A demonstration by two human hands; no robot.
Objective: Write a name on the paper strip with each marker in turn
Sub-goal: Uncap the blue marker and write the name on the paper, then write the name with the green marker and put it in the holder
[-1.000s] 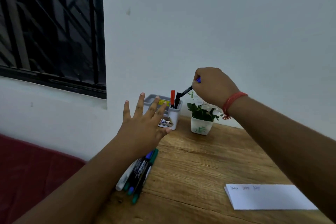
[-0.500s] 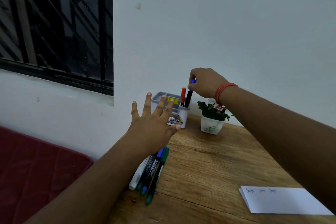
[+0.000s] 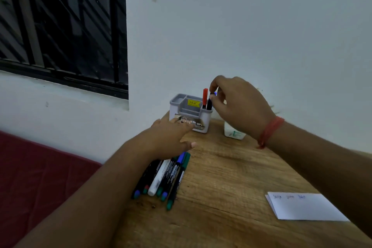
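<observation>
Blue-capped marker (image 3: 209,102) upright in organiser (image 3: 190,113), right hand (image 3: 239,106) grip pinching its top; left hand (image 3: 171,137) grip spread, touching organiser front.

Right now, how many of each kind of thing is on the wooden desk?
Grey plastic organiser: 1
Markers standing in it: 2
Loose markers lying piled: 6
White paper strip: 1
White plant pot: 1
Total: 11

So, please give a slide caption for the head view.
Right hand seats blue-capped marker in desk organizer.

White plant pot (image 3: 233,133), barred window (image 3: 62,24)
</observation>
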